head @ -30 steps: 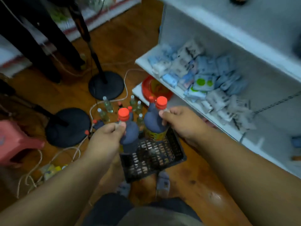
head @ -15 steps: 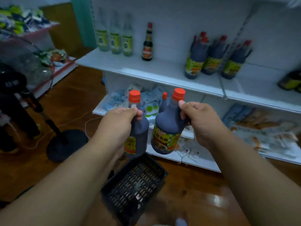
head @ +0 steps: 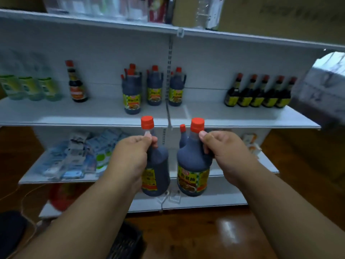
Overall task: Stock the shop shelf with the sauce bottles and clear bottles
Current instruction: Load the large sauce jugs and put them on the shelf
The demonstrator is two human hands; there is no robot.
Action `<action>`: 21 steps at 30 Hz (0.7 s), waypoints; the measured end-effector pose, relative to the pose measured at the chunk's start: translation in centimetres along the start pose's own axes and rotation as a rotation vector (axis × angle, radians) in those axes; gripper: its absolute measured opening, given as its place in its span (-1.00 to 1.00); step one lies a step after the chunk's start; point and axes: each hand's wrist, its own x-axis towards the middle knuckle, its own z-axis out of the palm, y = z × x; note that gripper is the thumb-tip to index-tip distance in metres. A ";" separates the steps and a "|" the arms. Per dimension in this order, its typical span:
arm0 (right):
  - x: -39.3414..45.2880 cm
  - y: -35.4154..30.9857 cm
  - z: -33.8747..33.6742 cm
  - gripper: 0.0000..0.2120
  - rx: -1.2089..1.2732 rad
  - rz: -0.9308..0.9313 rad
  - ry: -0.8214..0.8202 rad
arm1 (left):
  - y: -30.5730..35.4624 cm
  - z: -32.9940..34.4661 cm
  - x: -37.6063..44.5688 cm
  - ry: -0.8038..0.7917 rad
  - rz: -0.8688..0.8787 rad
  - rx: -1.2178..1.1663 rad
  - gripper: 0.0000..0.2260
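Note:
My left hand [head: 130, 157] grips the neck of a dark sauce bottle [head: 158, 172] with a red cap and yellow label. My right hand [head: 224, 154] grips a second, like sauce bottle [head: 192, 171] by its neck and handle. Both bottles hang upright in front of the white middle shelf [head: 93, 116], a little below its edge. On that shelf stand three matching sauce bottles [head: 154, 86], a slim sauce bottle [head: 75, 83], clear bottles with green labels [head: 29, 86] at the left, and a row of small dark bottles [head: 259, 92] at the right.
The lower shelf [head: 33, 176] holds blue and white packets. The top shelf [head: 112, 25] carries boxes and packs. A black plastic crate [head: 125, 243] sits on the wooden floor below my arms. A red bowl [head: 61, 197] lies under the lower shelf at the left.
My view has swung up from the floor crate to face the shelf. Both hands have lifted the two sauce bottles up and toward the middle shelf.

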 end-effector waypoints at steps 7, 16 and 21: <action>4.8 3.3 -10.6 -0.57 0.029 0.084 0.049 | -0.1 12.3 1.8 -0.013 -0.097 -0.132 -0.76; 15.8 8.5 -13.4 -0.56 0.061 0.108 0.130 | 0.7 20.9 11.3 -0.133 -0.171 -0.114 -0.81; 21.7 8.8 -15.5 -0.57 0.047 0.089 0.168 | 1.2 24.7 17.1 -0.149 -0.146 -0.126 -0.80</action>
